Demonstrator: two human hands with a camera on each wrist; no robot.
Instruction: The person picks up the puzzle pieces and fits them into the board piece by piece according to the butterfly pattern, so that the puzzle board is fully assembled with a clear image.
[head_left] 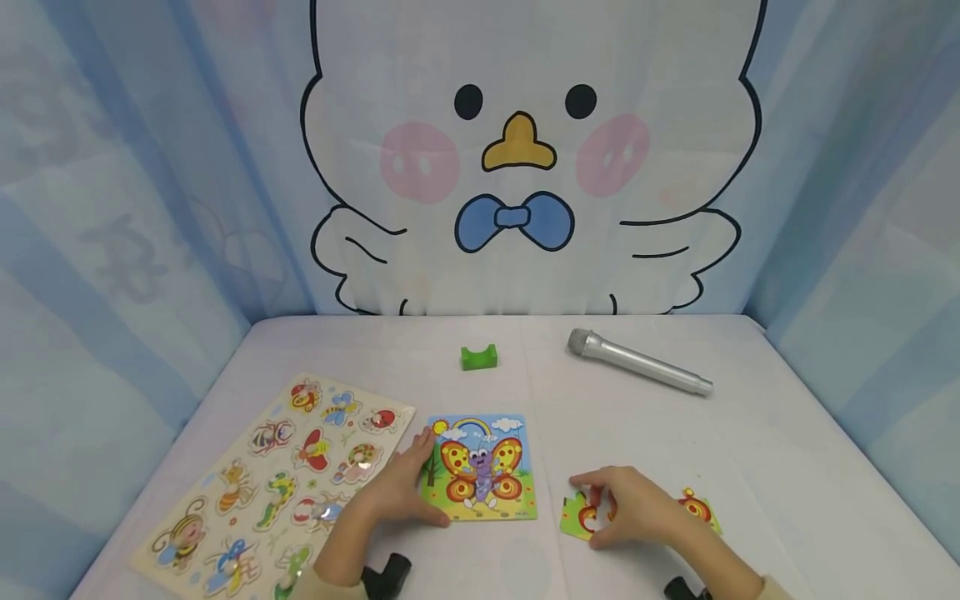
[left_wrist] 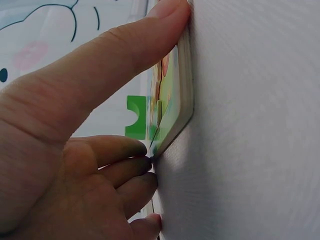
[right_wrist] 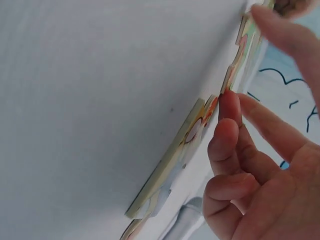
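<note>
My left hand (head_left: 405,479) rests at the left side of a square butterfly puzzle board (head_left: 517,467). Its thumb lies along the lower left corner and its fingertips touch the left edge; the left wrist view shows the thumb (left_wrist: 115,55) extended against the board's side. To the right, my right hand (head_left: 633,508) holds a green puzzle piece with a red-orange pattern (head_left: 573,515) between thumb and fingers, low over the table. The hand partly covers that piece. Another puzzle piece (head_left: 701,507) lies just beyond the right wrist, and the right wrist view shows a piece (right_wrist: 175,165) flat on the cloth.
A large wooden insect board (head_left: 247,492) lies at the left, partly under the left forearm. A green notched block (head_left: 479,358) stands at the back. A silver microphone (head_left: 641,362) lies at the back right. Patterned curtains (head_left: 135,167) enclose the white table.
</note>
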